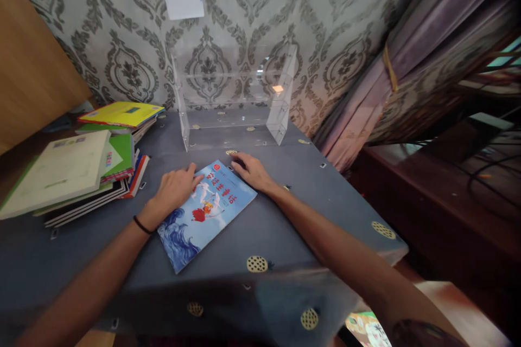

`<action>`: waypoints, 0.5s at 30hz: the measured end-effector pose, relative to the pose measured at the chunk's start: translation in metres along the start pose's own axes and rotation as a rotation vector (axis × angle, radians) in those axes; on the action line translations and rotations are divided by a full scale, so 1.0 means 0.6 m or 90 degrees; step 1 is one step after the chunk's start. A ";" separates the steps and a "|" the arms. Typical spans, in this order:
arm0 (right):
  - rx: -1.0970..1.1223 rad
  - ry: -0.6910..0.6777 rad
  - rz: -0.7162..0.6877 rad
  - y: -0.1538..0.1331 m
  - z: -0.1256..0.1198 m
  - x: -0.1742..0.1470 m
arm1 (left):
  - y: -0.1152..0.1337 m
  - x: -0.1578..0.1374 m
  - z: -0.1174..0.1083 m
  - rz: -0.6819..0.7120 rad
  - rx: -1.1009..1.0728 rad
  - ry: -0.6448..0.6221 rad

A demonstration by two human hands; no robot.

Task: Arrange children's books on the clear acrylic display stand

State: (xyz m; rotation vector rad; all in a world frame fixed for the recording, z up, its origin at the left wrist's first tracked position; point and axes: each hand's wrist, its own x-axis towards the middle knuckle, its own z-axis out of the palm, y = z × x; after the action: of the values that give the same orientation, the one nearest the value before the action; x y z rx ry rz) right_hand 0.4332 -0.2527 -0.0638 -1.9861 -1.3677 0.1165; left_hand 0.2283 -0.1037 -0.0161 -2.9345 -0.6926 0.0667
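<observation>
A blue children's book (222, 217) with red Chinese characters, white birds and dark waves on its cover lies slanted on the cloth-covered table. My left hand (176, 187) is at the book's left edge, its thumb over the cover and its fingers curled by the side. At the upper right corner of the book, my right hand (254, 172) rests with its fingers stretched and slightly apart, holding nothing. Behind the book stands a clear acrylic rack (279, 114) with see-through shelves.
Stacked books (57, 168) stand at the left, with a yellow book (124, 114) on the pile behind. A wooden panel (36, 65) rises at the far left. The grey tablecloth (334, 211) drops over the front edge. A tied purple curtain (366, 103) hangs at the right.
</observation>
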 end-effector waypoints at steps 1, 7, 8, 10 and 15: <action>0.023 0.010 0.006 0.003 0.000 0.000 | 0.002 -0.003 -0.003 -0.028 0.009 -0.007; 0.024 0.016 -0.016 0.005 -0.001 -0.007 | 0.005 -0.018 -0.008 -0.113 0.026 -0.007; 0.017 0.011 -0.022 0.005 -0.001 -0.008 | 0.004 -0.021 -0.010 -0.113 0.026 -0.009; 0.005 -0.002 -0.033 0.006 0.001 -0.010 | 0.004 -0.027 -0.015 -0.109 0.023 -0.017; -0.031 -0.013 -0.036 0.008 0.007 -0.010 | 0.006 -0.040 -0.015 -0.080 -0.006 -0.004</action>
State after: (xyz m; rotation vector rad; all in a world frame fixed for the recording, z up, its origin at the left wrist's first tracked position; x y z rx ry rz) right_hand 0.4327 -0.2565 -0.0713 -1.9892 -1.4507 0.0779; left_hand 0.2091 -0.1186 -0.0071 -2.8925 -0.8783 0.0604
